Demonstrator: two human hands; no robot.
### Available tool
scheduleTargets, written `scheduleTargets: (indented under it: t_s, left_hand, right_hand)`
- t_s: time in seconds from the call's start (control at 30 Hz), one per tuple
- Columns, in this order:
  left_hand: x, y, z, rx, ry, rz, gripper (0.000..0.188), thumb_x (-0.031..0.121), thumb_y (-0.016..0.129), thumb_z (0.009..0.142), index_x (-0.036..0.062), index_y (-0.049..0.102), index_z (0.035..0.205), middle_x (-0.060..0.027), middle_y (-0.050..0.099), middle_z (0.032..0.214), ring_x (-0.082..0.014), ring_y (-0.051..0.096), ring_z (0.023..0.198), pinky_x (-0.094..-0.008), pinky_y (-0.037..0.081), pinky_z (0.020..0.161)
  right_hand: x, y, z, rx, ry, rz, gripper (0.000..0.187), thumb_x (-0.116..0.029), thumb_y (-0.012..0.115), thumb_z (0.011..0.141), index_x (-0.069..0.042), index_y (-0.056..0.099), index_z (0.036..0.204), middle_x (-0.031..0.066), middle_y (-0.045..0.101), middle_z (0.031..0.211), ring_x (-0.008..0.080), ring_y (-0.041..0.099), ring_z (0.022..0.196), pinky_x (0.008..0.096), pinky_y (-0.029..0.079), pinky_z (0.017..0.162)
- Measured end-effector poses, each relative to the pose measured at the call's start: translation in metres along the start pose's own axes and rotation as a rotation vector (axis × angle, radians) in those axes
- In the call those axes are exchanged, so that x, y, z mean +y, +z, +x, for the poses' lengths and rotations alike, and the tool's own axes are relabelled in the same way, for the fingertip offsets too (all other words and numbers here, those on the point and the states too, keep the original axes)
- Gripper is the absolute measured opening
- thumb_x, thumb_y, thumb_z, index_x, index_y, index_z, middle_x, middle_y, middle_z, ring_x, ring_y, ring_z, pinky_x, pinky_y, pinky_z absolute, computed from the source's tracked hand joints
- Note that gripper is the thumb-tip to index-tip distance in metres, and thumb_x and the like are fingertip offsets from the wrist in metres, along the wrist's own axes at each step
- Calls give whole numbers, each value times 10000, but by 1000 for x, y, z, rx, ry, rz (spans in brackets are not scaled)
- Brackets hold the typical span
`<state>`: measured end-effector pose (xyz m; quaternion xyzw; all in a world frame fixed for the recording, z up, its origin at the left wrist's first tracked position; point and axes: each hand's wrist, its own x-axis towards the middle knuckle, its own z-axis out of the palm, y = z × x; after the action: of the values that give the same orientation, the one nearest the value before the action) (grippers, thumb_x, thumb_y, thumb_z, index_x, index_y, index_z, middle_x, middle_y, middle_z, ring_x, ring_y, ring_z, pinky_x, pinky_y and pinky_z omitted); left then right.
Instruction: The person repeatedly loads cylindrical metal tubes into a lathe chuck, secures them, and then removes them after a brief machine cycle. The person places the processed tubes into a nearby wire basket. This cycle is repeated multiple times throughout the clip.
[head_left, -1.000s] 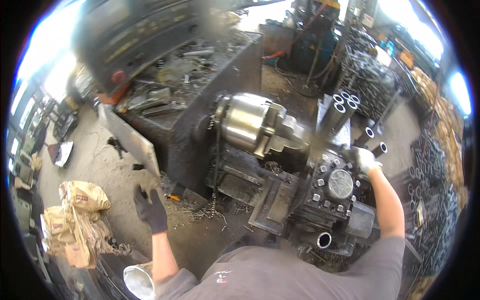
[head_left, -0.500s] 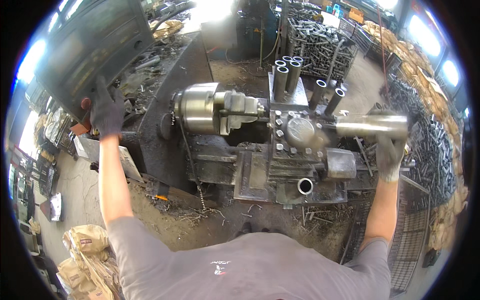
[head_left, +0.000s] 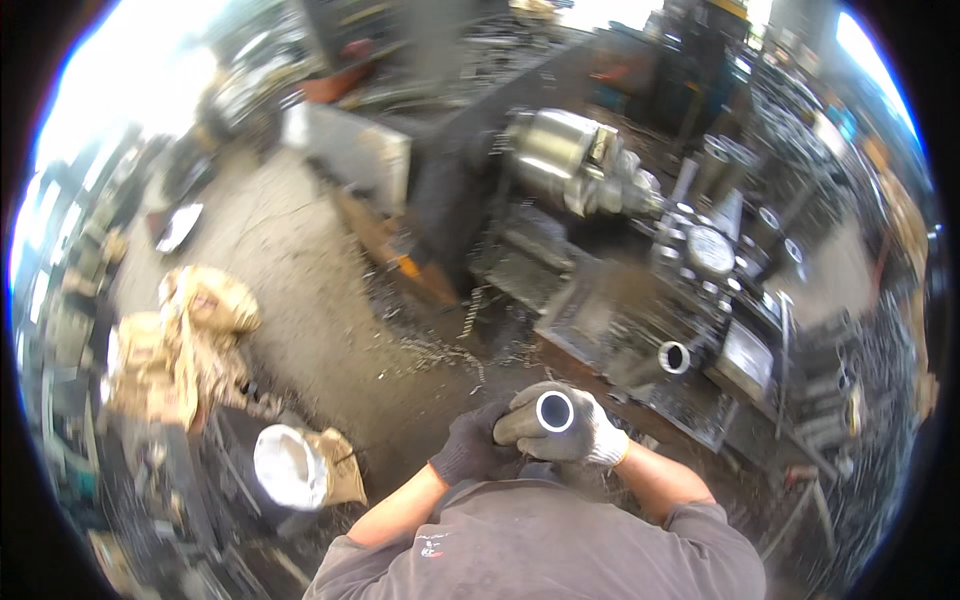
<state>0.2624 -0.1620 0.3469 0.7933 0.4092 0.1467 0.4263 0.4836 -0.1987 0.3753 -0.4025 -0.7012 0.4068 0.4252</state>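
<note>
In front of my chest, a metal tube (head_left: 555, 411) stands on end with its round open mouth facing up. My right hand (head_left: 585, 425), in a grey-palmed glove with a white cuff, is wrapped round it near that end. My left hand (head_left: 474, 441), in a dark glove, is curled in close beside the right, against the tube's lower part; its fingertips are hidden. Both hands are at the near side of a lathe, below its carriage. The lathe's shiny chuck (head_left: 565, 150) and its bolted tool post (head_left: 708, 250) lie farther off to the right.
Another tube (head_left: 674, 357) stands on the lathe's near side, and several upright tubes (head_left: 715, 165) are behind the tool post. Curled metal chips (head_left: 440, 350) litter the floor. At left are brown sacks (head_left: 215, 300) and a white-lined container (head_left: 290, 467). Blur softens the edges.
My right hand has brought the tube from the lathe's right side to my chest. My left hand has come away from the upper-left guard to meet it. The view has swung left.
</note>
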Motion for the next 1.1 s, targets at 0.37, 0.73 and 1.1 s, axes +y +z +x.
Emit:
scheduleTargets:
  t_s: [0.37,0.73,1.1]
  left_hand:
    - [-273,165,-470,967,-1353,-300,501,503,723,882,72,785,1130,-233,763,1153,-425,719,1099,-488,556,960]
    - [-153,462,-610,2491,-1566,-1056,628,485,603,994,0,674,1387,-254,660,1426,-411,631,1315,-468,507,1062]
    - [-33,337,-616,3078,-2487,460,631,501,497,1111,-26,567,1451,-283,630,1404,-419,626,1283,-474,500,1088]
  right_hand:
    - [12,300,58,-667,15,-96,548,-368,920,739,-87,720,1165,147,779,1048,289,767,967,419,601,881]
    - [-149,601,41,-1481,-551,126,568,-319,894,764,-51,690,1221,174,771,1047,310,765,943,422,603,864]
    - [-231,830,-5,-1546,-883,201,549,-352,845,807,-98,682,1265,177,776,1084,387,763,1007,457,622,854]
